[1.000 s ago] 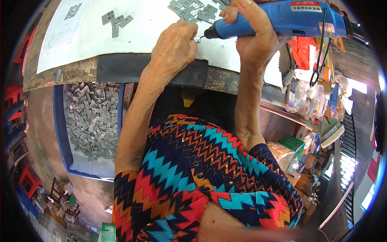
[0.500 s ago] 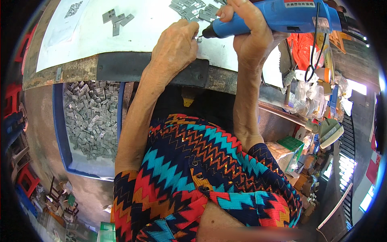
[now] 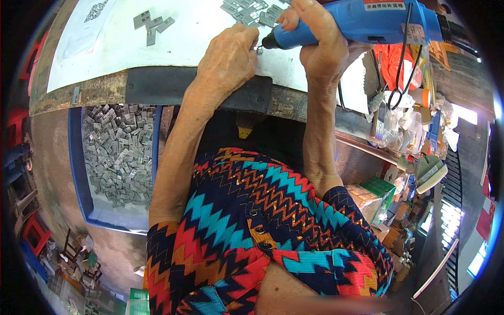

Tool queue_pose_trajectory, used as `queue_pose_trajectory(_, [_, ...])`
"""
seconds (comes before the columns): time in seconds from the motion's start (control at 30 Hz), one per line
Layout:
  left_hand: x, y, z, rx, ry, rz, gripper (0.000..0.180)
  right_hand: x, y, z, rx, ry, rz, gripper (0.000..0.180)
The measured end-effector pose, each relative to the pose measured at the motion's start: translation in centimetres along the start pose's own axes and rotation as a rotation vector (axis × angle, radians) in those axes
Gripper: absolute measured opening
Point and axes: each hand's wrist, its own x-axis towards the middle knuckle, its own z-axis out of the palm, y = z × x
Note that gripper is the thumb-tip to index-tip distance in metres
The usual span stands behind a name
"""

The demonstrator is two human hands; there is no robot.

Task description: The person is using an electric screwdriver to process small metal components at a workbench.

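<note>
My right hand (image 3: 328,50) is wrapped round a blue electric screwdriver (image 3: 362,23), held nearly level with its black nose (image 3: 270,41) pointing left. My left hand (image 3: 228,56) is closed in a pinch at the table, right at that nose. A small grey part (image 3: 259,50) shows at its fingertips; the fingers hide most of it, and the screwdriver's tip is hidden too. Just beyond the hands lie several flat grey rectangular parts (image 3: 245,10) in a loose cluster. A smaller group of similar parts (image 3: 151,35) lies farther left on the white sheet (image 3: 184,39).
A blue bin (image 3: 77,168) full of grey parts stands below the table's front edge, left of my legs. Black padding (image 3: 157,88) covers part of that edge. The screwdriver's black cord loop (image 3: 395,98) hangs at right, near bags and an orange-red plastic bag (image 3: 389,63).
The screwdriver and my right hand have shifted slightly left, and the hanging cord loop has swung left. My left hand stays at nearly the same spot, still pinching.
</note>
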Motion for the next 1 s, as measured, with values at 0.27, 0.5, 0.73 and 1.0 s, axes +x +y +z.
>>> queue_pose_trajectory(0.27, [0.5,0.1,0.7,-0.025,-0.035,-0.032,0.014,0.1,1.0,-1.0,-0.004,-0.039,0.078,0.019])
queue_pose_trajectory(0.5, [0.2,-0.2,-0.6,-0.041,-0.068,-0.07,0.029,0.2,1.7,-0.2,-0.301,-0.123,-0.005,0.024])
queue_pose_trajectory(0.73, [0.3,-0.2,0.0,-0.1,-0.053,-0.003,0.032,0.6,1.3,-1.9,0.055,-0.18,0.12,0.029])
queue_pose_trajectory(1.0, [0.1,0.2,0.0,-0.067,-0.016,-0.003,0.018,-0.2,1.1,-2.8,0.21,-0.229,0.131,0.031])
